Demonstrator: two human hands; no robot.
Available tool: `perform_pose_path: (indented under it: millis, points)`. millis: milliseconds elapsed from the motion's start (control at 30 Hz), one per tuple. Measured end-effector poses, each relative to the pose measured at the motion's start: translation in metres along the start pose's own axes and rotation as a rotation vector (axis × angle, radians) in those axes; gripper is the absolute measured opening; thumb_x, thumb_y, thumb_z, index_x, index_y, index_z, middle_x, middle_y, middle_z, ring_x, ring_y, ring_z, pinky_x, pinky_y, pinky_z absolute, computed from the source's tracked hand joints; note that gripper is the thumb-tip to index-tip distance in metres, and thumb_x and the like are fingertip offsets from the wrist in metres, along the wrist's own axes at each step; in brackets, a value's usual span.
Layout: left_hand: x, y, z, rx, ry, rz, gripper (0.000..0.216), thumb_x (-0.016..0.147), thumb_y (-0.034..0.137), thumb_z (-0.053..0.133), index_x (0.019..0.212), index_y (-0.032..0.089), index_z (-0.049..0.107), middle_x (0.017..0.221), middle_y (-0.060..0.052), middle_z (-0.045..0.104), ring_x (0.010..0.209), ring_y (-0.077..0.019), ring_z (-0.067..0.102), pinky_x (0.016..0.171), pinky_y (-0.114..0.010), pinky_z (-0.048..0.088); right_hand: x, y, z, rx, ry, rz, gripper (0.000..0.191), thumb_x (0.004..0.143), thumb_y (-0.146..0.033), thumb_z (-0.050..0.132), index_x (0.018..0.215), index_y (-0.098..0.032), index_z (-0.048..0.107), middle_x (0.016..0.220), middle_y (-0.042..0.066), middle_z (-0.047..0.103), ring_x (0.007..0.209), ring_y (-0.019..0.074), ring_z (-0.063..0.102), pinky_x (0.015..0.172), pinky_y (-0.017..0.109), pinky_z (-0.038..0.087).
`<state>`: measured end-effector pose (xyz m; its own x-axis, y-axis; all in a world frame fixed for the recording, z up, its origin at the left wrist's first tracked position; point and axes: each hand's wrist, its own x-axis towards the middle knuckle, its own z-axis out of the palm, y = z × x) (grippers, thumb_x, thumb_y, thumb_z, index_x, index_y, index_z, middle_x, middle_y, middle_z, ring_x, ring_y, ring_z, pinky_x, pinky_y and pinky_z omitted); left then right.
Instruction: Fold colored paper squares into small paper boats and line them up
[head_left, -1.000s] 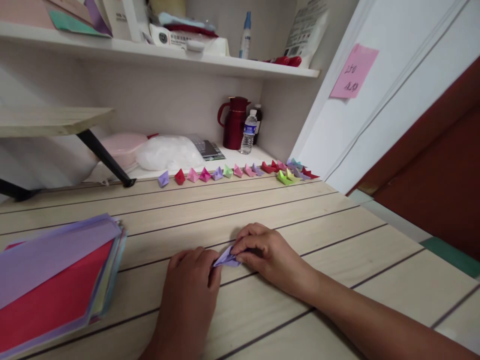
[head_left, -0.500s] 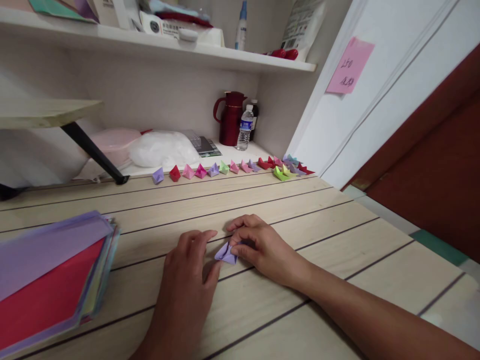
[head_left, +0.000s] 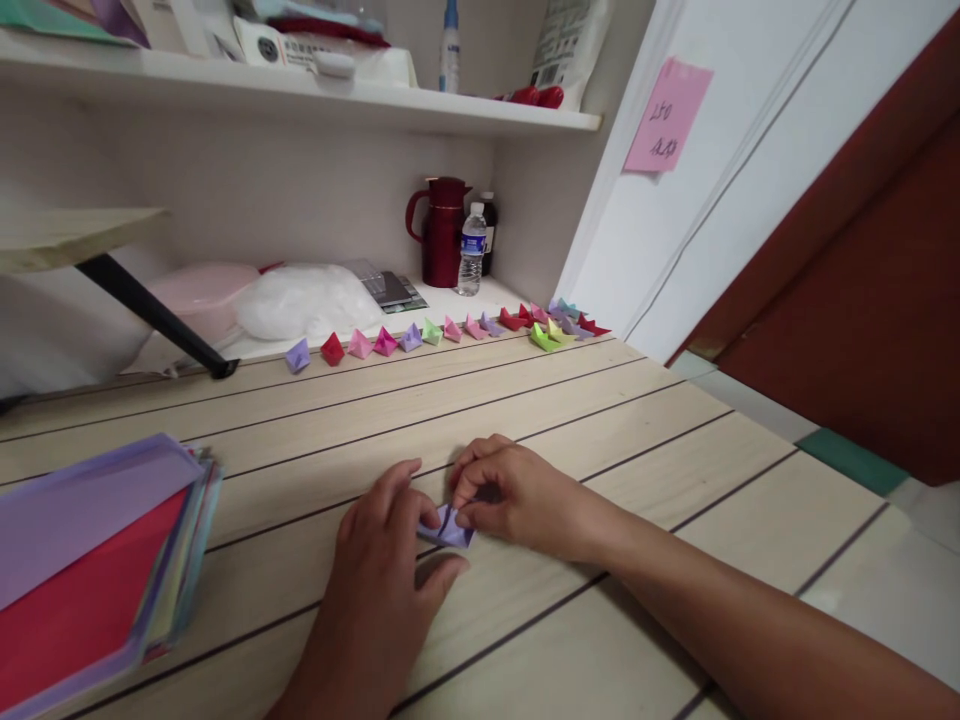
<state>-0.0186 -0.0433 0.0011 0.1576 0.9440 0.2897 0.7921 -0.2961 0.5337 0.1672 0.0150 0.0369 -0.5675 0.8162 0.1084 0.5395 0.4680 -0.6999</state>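
A small folded piece of purple origami paper (head_left: 454, 532) lies low over the wooden tabletop, between my two hands. My right hand (head_left: 504, 492) pinches its upper right edge between thumb and fingertips. From the left, my left hand (head_left: 390, 555) reaches around the paper, its index finger touching the left side; the thumb is stretched out apart below it. Part of the paper is hidden behind my fingers. Beyond my hands, a row of small folded paper boats (head_left: 385, 341) in several colours runs along the table's back edge.
A stack of coloured paper sheets (head_left: 82, 560) lies at the left. Behind the boats are a white plastic bag (head_left: 307, 303), a dark red jug (head_left: 444, 235) and a water bottle (head_left: 472, 252). A black-legged small stand (head_left: 154, 310) occupies the back left. A shelf (head_left: 300, 92) crosses above.
My left hand has come in to the paper, its index finger now touching it. The purple paper has turned a little in my right hand's pinch. The view has shifted slightly right.
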Motion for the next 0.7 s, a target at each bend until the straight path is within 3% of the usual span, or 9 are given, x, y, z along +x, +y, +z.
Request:
perform_pose_path:
  millis: [200,433,700]
  points:
    - [-0.0004,-0.0043,-0.0002,-0.019,-0.044,-0.005,0.014,0.077,0.017,0.066,0.086,0.027,0.064,0.142,-0.007,0.053,0.131,-0.0292,0.050,0.105,-0.057,0.039,0.0008,-0.0030,-0.0006,-0.021,-0.009,0.040,0.013,0.073,-0.008,0.074,0.074,-0.021,0.077,0.095,0.003,0.073,0.099,0.0213,0.063,0.088,0.031,0.047]
    - [0.0061,-0.0029,-0.0021,-0.008,-0.072,-0.069,0.009,0.077,0.021,0.065,0.075,0.027,0.071,0.137,-0.006,0.058,0.127,-0.0294,0.053,0.105,-0.054,0.038,0.0001,-0.0020,0.0006,-0.068,0.009,0.078,0.011,0.078,-0.012,0.071,0.071,-0.021,0.073,0.088,0.002,0.070,0.094,0.0202,0.062,0.086,0.030,0.046]
    - [0.0095,-0.0096,0.0011,0.001,-0.117,-0.093,0.016,0.081,0.032,0.061,0.070,0.029,0.071,0.135,-0.002,0.061,0.125,-0.0295,0.052,0.104,-0.055,0.038,0.0000,0.0013,-0.0045,-0.097,0.003,0.088,0.013,0.085,-0.021,0.071,0.073,-0.020,0.070,0.088,0.003,0.064,0.090,0.0187,0.061,0.079,0.028,0.046]
